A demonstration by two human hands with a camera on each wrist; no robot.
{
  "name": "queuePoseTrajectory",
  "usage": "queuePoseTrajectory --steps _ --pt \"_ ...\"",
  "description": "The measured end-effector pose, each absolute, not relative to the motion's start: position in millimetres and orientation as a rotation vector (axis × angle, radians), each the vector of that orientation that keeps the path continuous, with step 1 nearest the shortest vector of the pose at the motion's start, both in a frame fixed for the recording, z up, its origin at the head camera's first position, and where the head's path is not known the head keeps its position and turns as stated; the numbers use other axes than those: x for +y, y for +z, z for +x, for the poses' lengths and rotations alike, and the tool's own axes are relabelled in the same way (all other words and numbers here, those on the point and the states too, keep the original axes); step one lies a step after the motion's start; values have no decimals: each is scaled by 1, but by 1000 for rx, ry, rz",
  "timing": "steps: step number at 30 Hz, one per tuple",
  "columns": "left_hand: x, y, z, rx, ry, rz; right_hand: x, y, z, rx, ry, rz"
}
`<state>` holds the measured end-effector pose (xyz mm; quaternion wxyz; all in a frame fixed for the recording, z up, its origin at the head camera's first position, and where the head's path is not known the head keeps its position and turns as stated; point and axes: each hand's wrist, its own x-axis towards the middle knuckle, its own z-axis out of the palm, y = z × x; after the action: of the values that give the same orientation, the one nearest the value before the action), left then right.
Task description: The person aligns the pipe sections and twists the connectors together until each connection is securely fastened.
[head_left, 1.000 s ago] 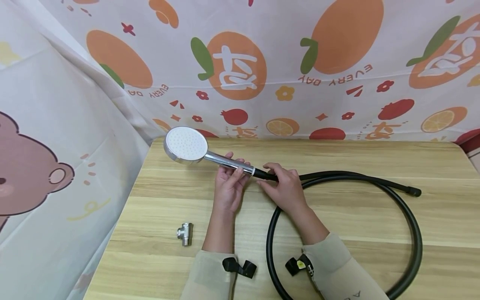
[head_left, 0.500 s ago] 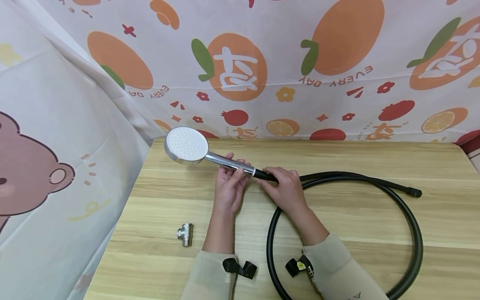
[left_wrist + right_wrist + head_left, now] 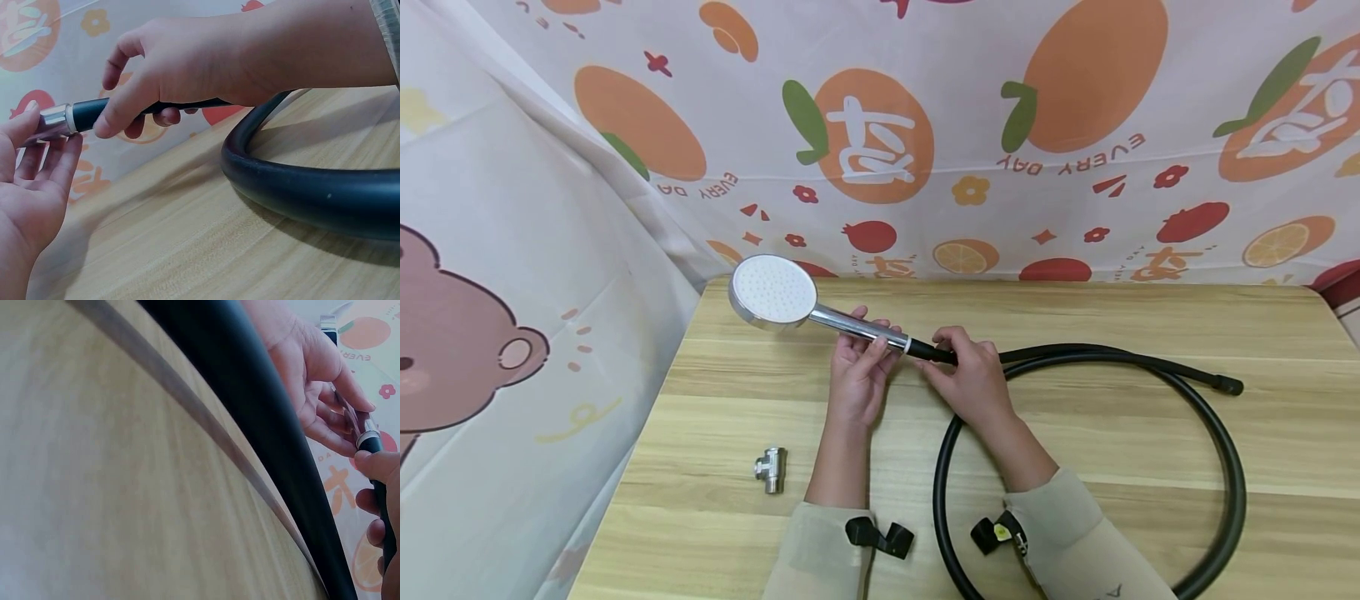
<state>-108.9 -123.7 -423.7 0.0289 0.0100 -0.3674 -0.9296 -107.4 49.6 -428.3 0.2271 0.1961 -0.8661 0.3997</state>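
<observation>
R hand [image 3: 972,379]: index lifted off the hose [image 3: 1234,483] vs 0.5s ago; L hand [image 3: 861,379] & shower head [image 3: 773,289] ~unmoved. Prob a regrip at the joint, no visible gap there. R thumb + lower fingers curled on hose, just right of shower head. L half-curled, pinching shower head's handle [image 3: 837,319]. Chrome tee [image 3: 772,470] nearer person than shower head, untouched.

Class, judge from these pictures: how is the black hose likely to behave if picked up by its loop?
The black hose seems springy rather than limp, since it holds a wide, smooth curve. It would probably swing unevenly, as no hand holds its far end. Lifting it may also tug at the right hand, which grips its other end.
</observation>
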Motion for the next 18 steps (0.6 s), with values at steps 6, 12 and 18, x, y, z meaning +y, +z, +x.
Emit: queuePoseTrajectory --steps 6,12,18 --pt "-124 -424 -108 -1112 -2869 25 49 -426 -107 -2393 1102 560" --pt "-124 -425 -108 -1107 -2867 11 49 -425 -106 -2393 1107 564" --pt "-124 -425 -108 -1096 -2867 5 49 -426 -105 -2400 1089 572"
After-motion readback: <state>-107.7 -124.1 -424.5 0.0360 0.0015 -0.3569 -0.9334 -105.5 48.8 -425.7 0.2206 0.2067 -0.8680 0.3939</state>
